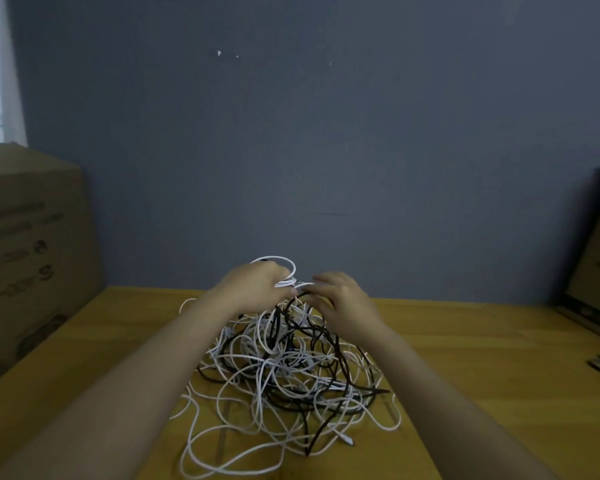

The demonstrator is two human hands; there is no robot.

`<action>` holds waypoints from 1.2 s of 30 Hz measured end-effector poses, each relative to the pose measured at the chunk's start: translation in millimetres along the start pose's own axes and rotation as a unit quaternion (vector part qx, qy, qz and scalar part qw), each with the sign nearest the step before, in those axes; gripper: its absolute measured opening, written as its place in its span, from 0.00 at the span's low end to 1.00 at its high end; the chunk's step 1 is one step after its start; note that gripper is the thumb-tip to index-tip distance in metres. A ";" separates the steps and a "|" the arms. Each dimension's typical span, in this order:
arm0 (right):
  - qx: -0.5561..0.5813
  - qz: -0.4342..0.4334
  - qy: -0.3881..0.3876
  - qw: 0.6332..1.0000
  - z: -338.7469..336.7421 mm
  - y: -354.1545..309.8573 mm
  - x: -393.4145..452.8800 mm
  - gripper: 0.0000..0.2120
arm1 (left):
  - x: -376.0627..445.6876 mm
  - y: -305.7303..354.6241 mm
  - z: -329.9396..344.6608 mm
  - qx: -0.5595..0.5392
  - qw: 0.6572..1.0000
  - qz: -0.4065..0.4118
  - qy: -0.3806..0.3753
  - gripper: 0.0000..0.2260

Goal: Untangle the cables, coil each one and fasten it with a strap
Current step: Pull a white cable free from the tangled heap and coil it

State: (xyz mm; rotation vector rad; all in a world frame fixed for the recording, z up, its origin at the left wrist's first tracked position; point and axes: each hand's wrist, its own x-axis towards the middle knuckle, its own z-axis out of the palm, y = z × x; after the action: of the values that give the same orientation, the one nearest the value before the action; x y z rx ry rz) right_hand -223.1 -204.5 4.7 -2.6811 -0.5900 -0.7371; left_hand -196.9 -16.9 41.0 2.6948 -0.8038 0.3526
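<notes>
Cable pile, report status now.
Left hand grips small white coil. Right hand pinches a strand. Tangle of white and black cables unsorted on table.

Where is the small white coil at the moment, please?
Head view, centre: the left hand holds the white coil above the cable tangle.

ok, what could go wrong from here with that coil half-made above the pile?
1. The left hand grips a small white coil whose cable runs into the tangled pile; pulling up could tighten knots with the black cables.
2. The right hand is at the strands beside the coil; a slip may let the loops spring open.
3. Loose white loops lie near the table front edge and could slide off.
</notes>
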 end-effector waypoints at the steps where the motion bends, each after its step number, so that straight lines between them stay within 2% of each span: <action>1: 0.013 0.005 -0.062 0.998 0.7 -1.4 0.7 0.19 | 1.0 -1.4 2.0 -0.011 1.000 -0.005 0.027 0.13; 3: -0.011 0.028 -0.147 0.989 9.9 1.6 -1.0 0.28 | 4.4 -5.5 7.2 -0.056 0.995 -0.019 0.083 0.12; 4: -0.021 0.034 -0.142 0.989 16.7 3.5 -3.1 0.29 | 7.1 -7.8 10.4 -0.091 0.989 -0.025 0.112 0.12; 6: 0.061 0.063 -0.056 0.995 27.8 7.5 -0.4 0.22 | 14.3 -10.9 15.5 -0.185 0.968 -0.046 0.164 0.13; 9: 0.196 0.169 0.069 0.963 28.3 22.9 27.9 0.13 | 35.9 -17.0 17.6 -0.294 0.920 -0.101 0.240 0.13; 11: 0.183 0.201 0.079 0.959 22.2 29.1 51.5 0.11 | 57.4 -21.5 11.7 -0.330 0.896 -0.131 0.266 0.12; 14: 0.094 0.219 0.060 0.969 18.6 32.6 89.9 0.11 | 94.7 -28.7 -9.7 -0.386 0.857 -0.145 0.308 0.10; 16: 0.122 0.212 0.101 0.964 8.8 28.0 122.4 0.12 | 116.4 -29.2 -36.8 -0.384 0.849 -0.125 0.340 0.11; 17: 0.179 0.196 0.156 0.951 -0.7 22.4 139.4 0.12 | 125.0 -27.3 -54.7 -0.386 0.840 -0.109 0.365 0.12; 19: 0.319 0.157 0.284 0.890 -24.4 6.2 171.6 0.13 | 136.5 -26.3 -90.4 -0.414 0.807 -0.081 0.413 0.10; 20: 0.371 0.141 0.319 0.861 -31.2 -0.8 181.6 0.13 | 138.9 -28.0 -102.2 -0.412 0.799 -0.072 0.431 0.09; 21: 0.388 0.130 0.328 0.851 -31.2 -3.8 186.9 0.14 | 138.7 -30.4 -107.7 -0.399 0.801 -0.071 0.441 0.09; 22: 0.373 0.123 0.317 0.863 -26.5 -3.1 186.7 0.14 | 137.6 -34.1 -106.7 -0.388 0.806 -0.074 0.441 0.09; 24: 0.277 0.138 0.221 0.925 -6.8 10.9 173.7 0.14 | 131.9 -42.8 -89.2 -0.376 0.821 -0.089 0.420 0.11; 25: 0.236 0.160 0.168 0.944 2.8 20.6 163.2 0.12 | 127.2 -45.9 -76.2 -0.364 0.836 -0.098 0.398 0.11; 26: 0.226 0.183 0.137 0.947 11.0 28.8 151.6 0.11 | 122.2 -48.8 -61.8 -0.351 0.855 -0.104 0.367 0.11; 27: 0.227 0.199 0.138 0.943 16.2 32.7 138.8 0.14 | 116.3 -49.9 -48.7 -0.343 0.870 -0.106 0.337 0.10; 28: 0.201 0.201 0.172 0.943 20.3 35.5 128.3 0.17 | 111.6 -50.4 -38.4 -0.343 0.879 -0.107 0.315 0.09; 29: 0.138 0.176 0.222 0.949 22.2 33.6 118.0 0.17 | 105.9 -49.5 -31.3 -0.349 0.880 -0.109 0.304 0.10; 31: 0.013 0.082 0.286 0.955 25.5 25.5 104.8 0.11 | 98.1 -46.4 -25.6 -0.370 0.872 -0.114 0.299 0.11; 33: 0.022 0.008 0.243 0.970 29.0 16.6 99.2 0.05 | 93.8 -42.4 -25.8 -0.375 0.877 -0.099 0.284 0.10; 36: 0.083 0.018 0.156 0.984 26.3 4.5 97.2 0.09 | 86.5 -36.4 -29.1 -0.346 0.899 -0.070 0.258 0.09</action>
State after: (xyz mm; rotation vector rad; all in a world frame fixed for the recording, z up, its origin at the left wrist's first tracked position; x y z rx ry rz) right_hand -133.8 -168.6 34.6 -2.3538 -0.4954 -1.0224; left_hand -110.2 -19.8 87.3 1.8508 -0.4494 0.5825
